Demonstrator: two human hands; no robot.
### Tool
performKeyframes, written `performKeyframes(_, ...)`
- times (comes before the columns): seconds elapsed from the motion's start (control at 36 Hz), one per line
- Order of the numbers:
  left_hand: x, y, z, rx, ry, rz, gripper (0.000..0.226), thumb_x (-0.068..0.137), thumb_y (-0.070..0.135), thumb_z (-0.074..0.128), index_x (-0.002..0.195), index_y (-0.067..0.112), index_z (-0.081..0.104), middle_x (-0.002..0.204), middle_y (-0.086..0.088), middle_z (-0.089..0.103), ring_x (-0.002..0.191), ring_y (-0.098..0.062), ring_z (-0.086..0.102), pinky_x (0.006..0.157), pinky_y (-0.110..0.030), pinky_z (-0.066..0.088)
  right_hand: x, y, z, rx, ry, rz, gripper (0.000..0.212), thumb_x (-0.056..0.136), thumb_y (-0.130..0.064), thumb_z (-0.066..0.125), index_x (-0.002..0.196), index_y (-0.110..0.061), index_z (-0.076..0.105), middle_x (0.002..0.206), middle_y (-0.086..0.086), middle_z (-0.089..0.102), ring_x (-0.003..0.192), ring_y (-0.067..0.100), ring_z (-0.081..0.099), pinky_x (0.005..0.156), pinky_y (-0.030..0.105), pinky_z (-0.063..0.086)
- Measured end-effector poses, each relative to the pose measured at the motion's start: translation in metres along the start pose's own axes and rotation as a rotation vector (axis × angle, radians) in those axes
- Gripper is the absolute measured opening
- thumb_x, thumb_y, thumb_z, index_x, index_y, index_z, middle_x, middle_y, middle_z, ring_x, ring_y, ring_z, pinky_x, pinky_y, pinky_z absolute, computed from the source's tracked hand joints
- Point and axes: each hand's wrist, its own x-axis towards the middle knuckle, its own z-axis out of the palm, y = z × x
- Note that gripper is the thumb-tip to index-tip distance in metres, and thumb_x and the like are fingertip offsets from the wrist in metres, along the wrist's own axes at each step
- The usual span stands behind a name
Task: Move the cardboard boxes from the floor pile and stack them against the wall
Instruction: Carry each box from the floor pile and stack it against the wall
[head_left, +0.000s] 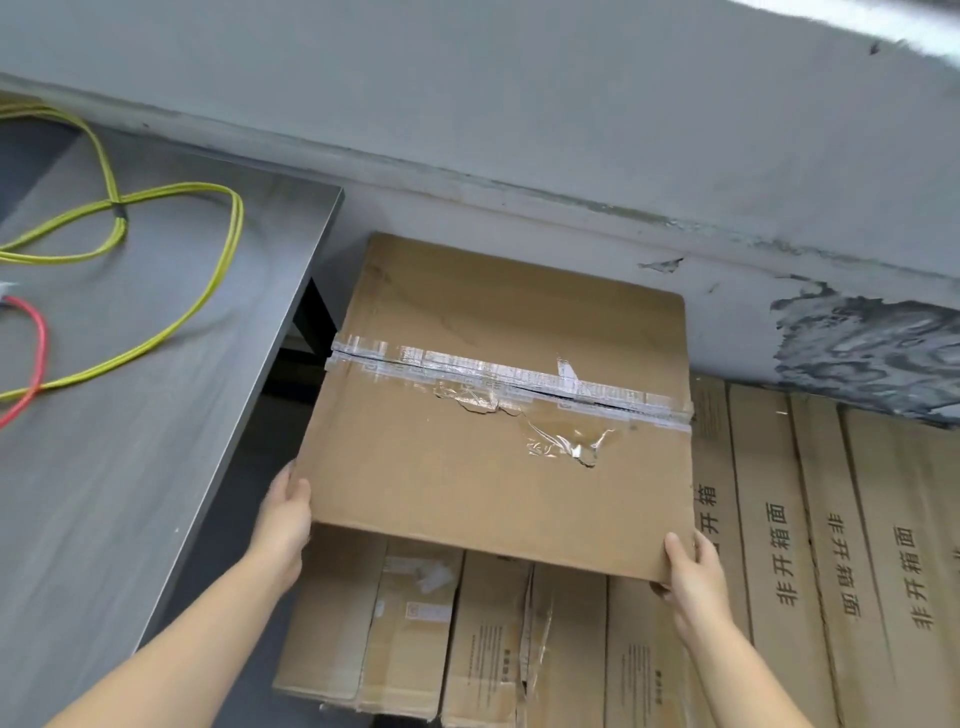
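The big box (498, 395) is up in the air, held by 2 hands, with its far edge close to the wall (519, 130). The left hand (283, 525) grips the near left corner, thumb on top and fingers curled under. The right hand (693, 577) grips the near right corner the same way. To set it down well, I think the person should keep it flat, slide it back until it meets the wall, and lower both sides together onto the pile of boxes (467, 639) below. Pull the fingers out last so they don't get squashed. A gray table (130, 415) stands just to the left, with a yellow wire (208, 291) and a red wire (39, 343) on it. The wall paint is peeling
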Motion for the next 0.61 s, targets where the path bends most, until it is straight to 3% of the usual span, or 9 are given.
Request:
performKeyframes(0.08, -0.019, 0.010, 0.001, 0.074, 0.044, 0.008, 0.052, 0.104, 0.018, 0.032, 0.153, 0.025, 0.015, 0.156, -0.005, 0.026, 0.140, -0.028, 0.030, 0.114, -0.047, 0.024, -0.017, -0.011, -0.003, -0.110, 0.005, -0.047, 0.058, 0.096, -0.019, 0.052, 0.148, -0.014, 0.026, 0.151, 0.007, 0.034, 0.134, 0.030, 0.038, 0.111, 0.048, 0.031)
performKeyframes(0.14, -0.039, 0.018, 0.001, 0.139, 0.029, 0.069, 0.054, 0.103, 0.017, 0.034, 0.153, 0.023, 0.015, 0.157, -0.006, 0.024, 0.141, -0.028, 0.028, 0.113, -0.043, 0.025, -0.035, -0.021, -0.006, -0.193, -0.008, -0.119, 0.062, 0.095, -0.019, 0.055, 0.149, -0.013, 0.023, 0.153, 0.009, 0.031, 0.137, 0.030, 0.034, 0.112, 0.043, 0.028)
performKeyframes(0.25, -0.091, 0.039, -0.010, 0.205, -0.107, 0.211, 0.049, 0.103, 0.017, 0.039, 0.150, 0.020, 0.027, 0.151, -0.002, 0.035, 0.138, -0.021, 0.033, 0.110, -0.033, 0.027, -0.089, -0.041, -0.019, -0.302, -0.146, -0.292, 0.064, 0.094, -0.021, 0.057, 0.149, -0.014, 0.024, 0.154, 0.009, 0.031, 0.141, 0.023, 0.030, 0.115, 0.039, 0.026)
performKeyframes(0.36, -0.141, 0.056, -0.036, 0.245, -0.297, 0.333, 0.035, 0.102, 0.019, 0.042, 0.135, 0.030, 0.045, 0.139, 0.000, 0.050, 0.131, -0.014, 0.043, 0.111, -0.042, 0.035, -0.158, -0.051, -0.045, -0.388, -0.317, -0.494, 0.061, 0.094, -0.027, 0.056, 0.147, -0.025, 0.026, 0.151, -0.004, 0.032, 0.137, 0.010, 0.031, 0.111, 0.032, 0.029)
performKeyframes(0.47, -0.202, 0.070, -0.069, 0.237, -0.459, 0.479, 0.027, 0.101, 0.017, 0.044, 0.123, 0.031, 0.051, 0.117, 0.004, 0.064, 0.117, -0.011, 0.057, 0.101, -0.034, 0.044, -0.225, -0.042, -0.079, -0.328, -0.381, -0.611, 0.057, 0.094, -0.024, 0.056, 0.144, -0.031, 0.031, 0.141, -0.018, 0.038, 0.127, -0.009, 0.037, 0.089, 0.001, 0.030)
performKeyframes(0.61, -0.265, 0.061, -0.109, 0.283, -0.613, 0.617, 0.050, 0.079, 0.046, 0.054, 0.125, 0.024, 0.055, 0.111, 0.005, 0.070, 0.106, -0.009, 0.065, 0.097, -0.023, 0.048, -0.295, -0.005, -0.124, -0.128, -0.381, -0.653, 0.051, 0.092, -0.016, 0.055, 0.134, -0.040, 0.038, 0.137, -0.021, 0.047, 0.126, -0.010, 0.042, 0.093, 0.006, 0.039)
